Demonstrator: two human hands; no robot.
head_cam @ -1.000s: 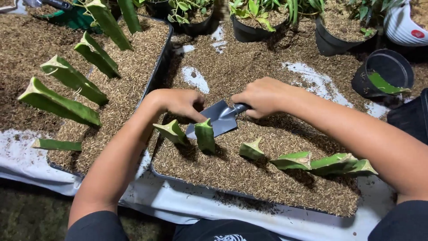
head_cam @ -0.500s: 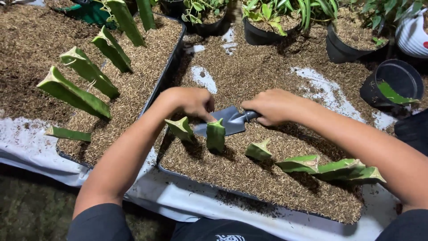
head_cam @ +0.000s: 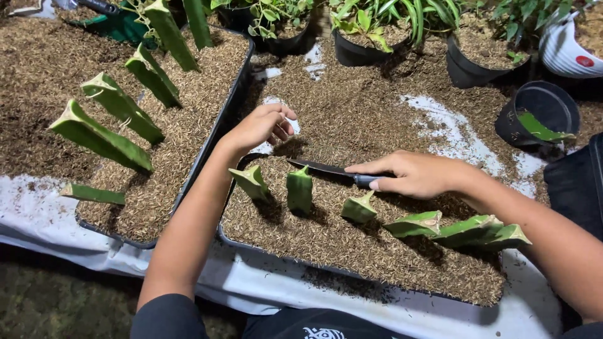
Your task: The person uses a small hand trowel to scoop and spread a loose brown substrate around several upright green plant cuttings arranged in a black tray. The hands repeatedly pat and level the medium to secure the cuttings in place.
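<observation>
Brown husk litter covers the ground, with a white sheet (head_cam: pixel 38 213) showing at the near edge and potted plants (head_cam: pixel 364 31) lined along the far side. Your right hand (head_cam: pixel 418 174) lies flat over the handle of a dark trowel (head_cam: pixel 326 169), fingers pressing it down, and its blade points left across the far edge of the near black tray (head_cam: pixel 377 282). Your left hand (head_cam: pixel 260 125) hovers above that tray's far left corner, fingers loosely curled, holding nothing. Just in front of the trowel blade, short green cuttings (head_cam: pixel 299 188) stand upright in the husk. Taller cuttings (head_cam: pixel 100 135) lean in the left tray (head_cam: pixel 213 138).
</observation>
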